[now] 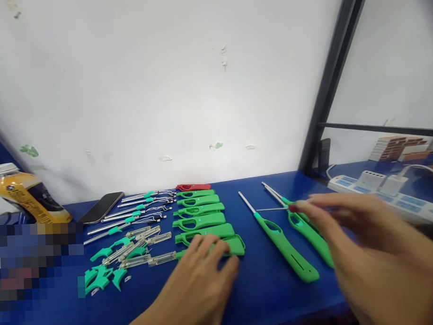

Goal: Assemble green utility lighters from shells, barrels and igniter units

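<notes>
My left hand (201, 272) reaches over the nearest green lighter casing half (237, 245) in a row, fingers apart and partly covering it. Whether it grips the casing is hard to make out. My right hand (375, 242), slightly blurred, pinches a thin-shafted screwdriver (273, 209) that points left; its grip is mostly hidden by the fingers. Below the shaft lies a closed green long-nosed lighter (288, 250). Another green lighter (311, 232) lies beside it, partly behind my right hand. Above my left hand are several more green casing halves (200, 221) and a red one (193, 187).
To the left lie metal lighter tubes with wires (126, 219), clear fuel tanks (134, 261) and teal triggers (99, 276). A phone (101, 207) and a yellow drink bottle (33, 195) are farther left. A power strip (409, 201) stands at right, beyond a dark frame post (327, 83).
</notes>
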`<state>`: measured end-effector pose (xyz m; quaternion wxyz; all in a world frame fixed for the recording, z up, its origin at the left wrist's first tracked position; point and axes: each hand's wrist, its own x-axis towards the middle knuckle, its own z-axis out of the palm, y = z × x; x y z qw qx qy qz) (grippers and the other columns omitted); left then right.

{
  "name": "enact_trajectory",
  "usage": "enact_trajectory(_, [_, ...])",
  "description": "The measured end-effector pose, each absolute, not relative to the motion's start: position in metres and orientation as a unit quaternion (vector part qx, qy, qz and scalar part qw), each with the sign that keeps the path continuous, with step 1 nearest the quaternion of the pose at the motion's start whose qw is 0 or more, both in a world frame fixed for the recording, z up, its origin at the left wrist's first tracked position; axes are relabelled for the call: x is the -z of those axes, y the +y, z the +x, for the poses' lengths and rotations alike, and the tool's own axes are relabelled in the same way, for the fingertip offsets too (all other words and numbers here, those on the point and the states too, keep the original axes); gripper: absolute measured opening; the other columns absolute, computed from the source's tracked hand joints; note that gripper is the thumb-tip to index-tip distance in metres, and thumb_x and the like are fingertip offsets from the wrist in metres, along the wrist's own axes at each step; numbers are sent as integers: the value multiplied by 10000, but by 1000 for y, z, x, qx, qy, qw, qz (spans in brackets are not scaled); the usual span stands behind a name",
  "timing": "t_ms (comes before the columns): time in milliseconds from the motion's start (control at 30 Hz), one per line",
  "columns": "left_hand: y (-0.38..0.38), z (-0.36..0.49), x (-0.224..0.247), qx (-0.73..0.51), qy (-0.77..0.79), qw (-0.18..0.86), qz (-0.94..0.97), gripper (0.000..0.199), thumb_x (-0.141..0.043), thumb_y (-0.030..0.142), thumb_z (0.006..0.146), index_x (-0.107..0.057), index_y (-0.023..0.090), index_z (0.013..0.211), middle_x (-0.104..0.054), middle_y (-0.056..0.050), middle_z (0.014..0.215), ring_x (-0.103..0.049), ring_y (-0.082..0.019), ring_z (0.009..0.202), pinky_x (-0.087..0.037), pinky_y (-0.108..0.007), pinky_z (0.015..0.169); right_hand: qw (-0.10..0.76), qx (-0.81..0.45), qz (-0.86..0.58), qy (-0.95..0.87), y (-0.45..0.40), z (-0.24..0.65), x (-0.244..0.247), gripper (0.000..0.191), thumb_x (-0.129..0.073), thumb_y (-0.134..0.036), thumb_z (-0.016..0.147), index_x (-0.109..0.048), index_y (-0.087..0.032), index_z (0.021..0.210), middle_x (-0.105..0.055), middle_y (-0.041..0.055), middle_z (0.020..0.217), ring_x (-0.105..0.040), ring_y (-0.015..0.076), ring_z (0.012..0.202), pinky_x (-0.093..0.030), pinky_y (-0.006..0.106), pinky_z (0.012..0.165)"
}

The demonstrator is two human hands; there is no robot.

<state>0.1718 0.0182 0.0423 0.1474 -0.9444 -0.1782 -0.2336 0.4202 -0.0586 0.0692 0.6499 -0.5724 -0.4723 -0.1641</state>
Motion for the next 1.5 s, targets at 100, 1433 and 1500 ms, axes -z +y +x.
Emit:
enact_trajectory(100, [30, 135, -31, 249, -237, 135, -929, 191, -646, 104, 1069, -708, 213, 1214, -784, -72, 1144, -753, -289, 1014, -646, -463, 899, 592, 116, -615, -509, -37, 409, -67, 324, -806, -593, 1056, -824, -283, 962, -828, 4, 960, -810, 201, 791, -609, 318, 710])
enact_trajectory(1433, [18, 83, -19, 390, -316, 32, -864, 231, -543, 454, 1246, -741, 336, 1226, -860, 72, 1084, -854, -93, 957, -620, -121, 917, 256, -123, -649, -706, -10, 407, -26, 190, -786, -319, 1067, -882, -346, 1228, -866, 24, 1277, -832, 282, 1186, -619, 415, 1058])
enact_trajectory(1500, [13, 80, -7, 355, -325, -23, -876, 228, -550, 421, 1238, -762, 348, 1201, -865, 67, 1073, -860, -103, 920, -641, -118, 855, 236, -143, -631, -725, -8, 402, -25, 183, -839, -292, 1038, -893, -345, 1205, -849, 30, 1337, -814, 294, 1256, -613, 429, 1107])
